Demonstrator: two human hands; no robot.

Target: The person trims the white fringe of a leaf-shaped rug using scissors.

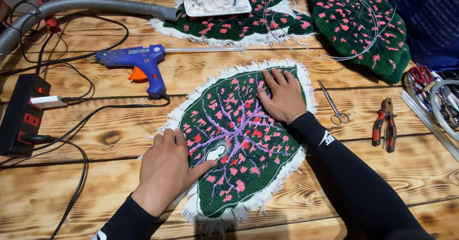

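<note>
Fringed leaf rug [239, 139] under flat hands

We're both in long black sleeves, snug ones that run right down to the wrists. The right sleeve [356, 182] has a small white logo mark printed on the forearm, and the left sleeve [125, 221] shows a bit of white print too (mostly cut off at the near edge). The right hand [283, 96] wears a thin beaded bracelet [296, 116] at the wrist. The left hand [168, 166] is bare, no rings that we can make out.
</note>
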